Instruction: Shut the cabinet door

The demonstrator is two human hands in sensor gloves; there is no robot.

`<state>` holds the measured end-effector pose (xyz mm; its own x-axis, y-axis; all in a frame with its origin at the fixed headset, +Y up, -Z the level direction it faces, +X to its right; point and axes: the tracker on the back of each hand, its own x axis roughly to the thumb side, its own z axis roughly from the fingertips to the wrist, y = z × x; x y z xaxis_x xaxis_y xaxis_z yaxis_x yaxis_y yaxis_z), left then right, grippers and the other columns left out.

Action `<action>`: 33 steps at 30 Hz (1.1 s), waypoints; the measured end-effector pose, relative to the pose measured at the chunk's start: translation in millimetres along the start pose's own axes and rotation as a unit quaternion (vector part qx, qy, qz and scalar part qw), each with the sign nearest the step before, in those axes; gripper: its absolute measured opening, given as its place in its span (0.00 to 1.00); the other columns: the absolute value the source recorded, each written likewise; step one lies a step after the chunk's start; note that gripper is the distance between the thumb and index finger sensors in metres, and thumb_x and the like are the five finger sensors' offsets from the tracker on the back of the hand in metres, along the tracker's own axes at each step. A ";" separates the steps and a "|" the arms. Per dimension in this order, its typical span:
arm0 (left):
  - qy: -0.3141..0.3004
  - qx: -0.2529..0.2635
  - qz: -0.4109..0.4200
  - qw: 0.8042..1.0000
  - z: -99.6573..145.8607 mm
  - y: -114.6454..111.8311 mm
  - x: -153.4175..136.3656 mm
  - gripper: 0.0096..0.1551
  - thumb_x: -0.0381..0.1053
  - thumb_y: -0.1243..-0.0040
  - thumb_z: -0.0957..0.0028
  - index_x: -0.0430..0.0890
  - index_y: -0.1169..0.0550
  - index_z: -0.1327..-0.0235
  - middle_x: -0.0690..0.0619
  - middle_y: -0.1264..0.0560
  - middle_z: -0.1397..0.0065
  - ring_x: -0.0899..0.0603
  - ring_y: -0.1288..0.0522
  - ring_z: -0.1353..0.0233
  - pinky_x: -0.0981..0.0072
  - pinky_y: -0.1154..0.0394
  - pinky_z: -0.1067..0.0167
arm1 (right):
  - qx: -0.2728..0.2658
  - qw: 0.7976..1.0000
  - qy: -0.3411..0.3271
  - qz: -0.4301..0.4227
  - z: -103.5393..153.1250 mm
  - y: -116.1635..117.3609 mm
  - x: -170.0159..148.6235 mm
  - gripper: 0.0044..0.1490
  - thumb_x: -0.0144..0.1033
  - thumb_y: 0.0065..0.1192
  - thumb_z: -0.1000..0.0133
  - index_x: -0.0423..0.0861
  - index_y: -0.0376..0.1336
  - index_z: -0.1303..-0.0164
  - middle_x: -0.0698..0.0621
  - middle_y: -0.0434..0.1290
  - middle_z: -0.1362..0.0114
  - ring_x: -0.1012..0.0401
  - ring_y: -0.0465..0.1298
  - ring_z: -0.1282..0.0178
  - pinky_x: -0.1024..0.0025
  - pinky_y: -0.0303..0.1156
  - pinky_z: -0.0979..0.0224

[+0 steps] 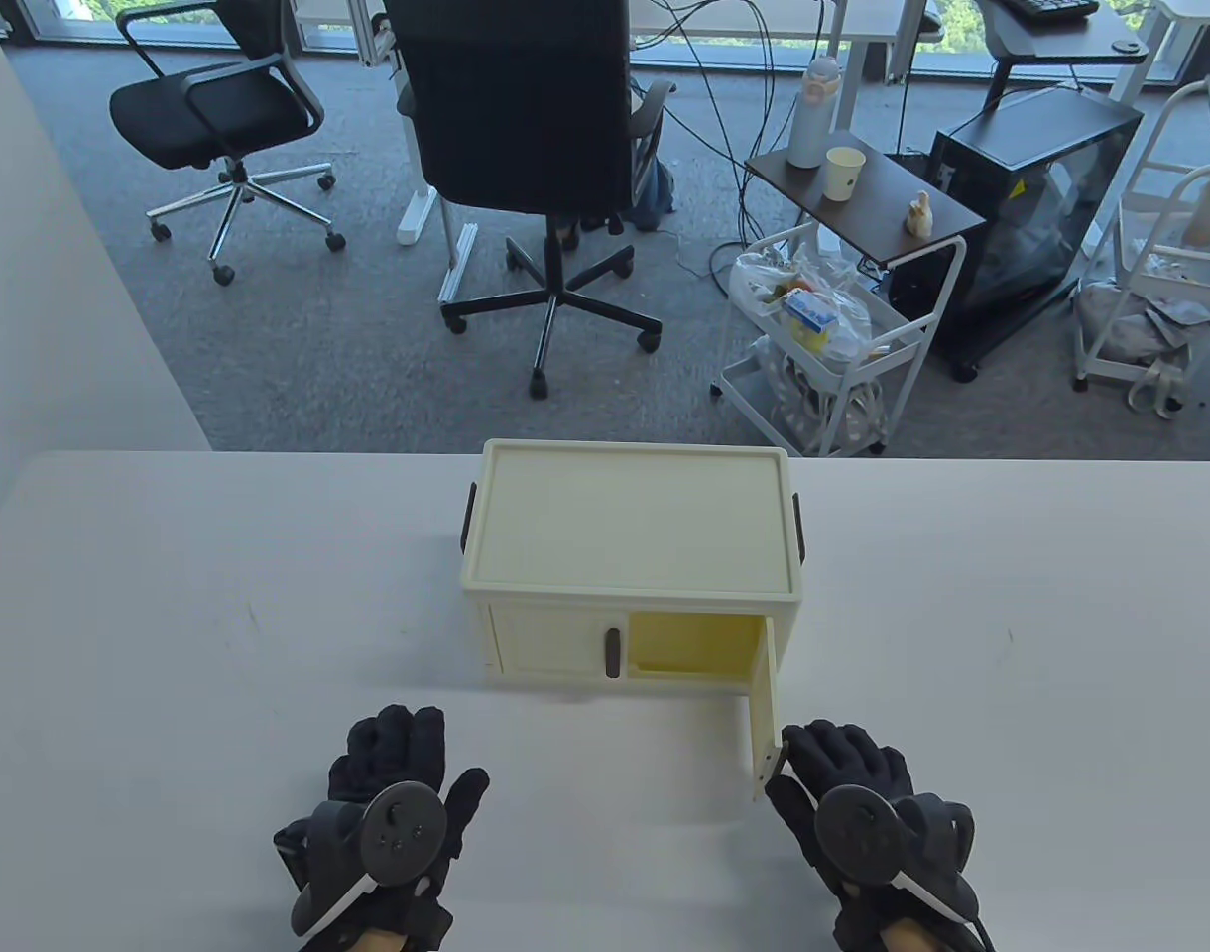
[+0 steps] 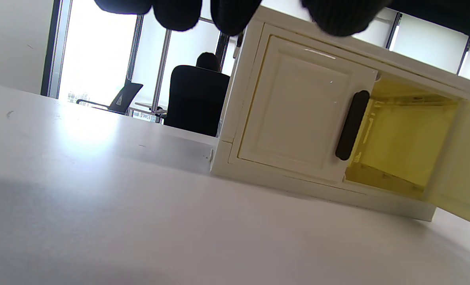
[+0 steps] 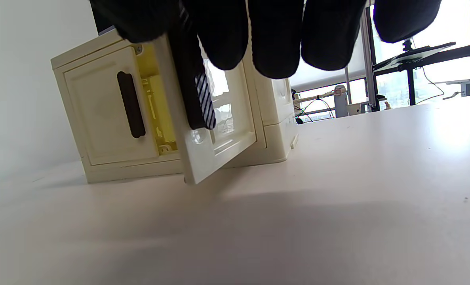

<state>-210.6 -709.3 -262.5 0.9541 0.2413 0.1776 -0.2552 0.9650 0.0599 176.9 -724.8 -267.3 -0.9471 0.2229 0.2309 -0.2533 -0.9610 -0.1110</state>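
A small cream cabinet point(image 1: 633, 535) stands mid-table. Its left door point(image 1: 545, 650) is closed, with a dark handle point(image 1: 613, 652). Its right door point(image 1: 765, 710) stands swung out toward me, showing the yellow inside point(image 1: 689, 645). My right hand point(image 1: 831, 759) lies just right of the door's free edge, fingers stretched out and touching its outer face. In the right wrist view the fingers point(image 3: 274, 39) hang over the open door point(image 3: 223, 138). My left hand point(image 1: 402, 744) rests flat on the table in front of the closed door, holding nothing. The left wrist view shows the closed door point(image 2: 298, 114).
The white table point(image 1: 169, 615) ends at its far edge just behind the cabinet. Office chairs, a white cart and a side table stand on the floor beyond. A white wall runs along the left.
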 end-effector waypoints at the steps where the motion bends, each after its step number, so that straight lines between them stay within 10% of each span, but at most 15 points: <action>1: 0.000 0.000 0.003 1.000 0.0 0.3 -0.4 0.45 0.62 0.52 0.36 0.33 0.41 0.17 0.23 0.47 0.19 0.15 0.46 0.22 0.18 0.46 0.34 | 0.002 1.000 0.000 0.004 -0.8 0.9 2.0 0.37 0.52 0.52 0.38 0.42 0.60 0.24 0.35 0.64 0.20 0.33 0.65 0.22 0.26 0.59 0.26; 33: 0.008 -0.001 0.030 1.000 1.2 2.2 -5.4 0.45 0.62 0.52 0.36 0.33 0.40 0.17 0.24 0.45 0.19 0.16 0.43 0.22 0.18 0.44 0.34 | -0.017 0.999 0.045 0.004 -63.3 26.9 80.4 0.37 0.52 0.50 0.37 0.37 0.66 0.30 0.34 0.73 0.28 0.36 0.74 0.30 0.31 0.68 0.31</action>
<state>-216.4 -708.5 -262.1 0.9394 0.3002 0.1656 -0.3116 0.9491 0.0470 81.4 -722.4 -312.9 -0.9628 0.2299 0.1417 -0.2501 -0.9571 -0.1463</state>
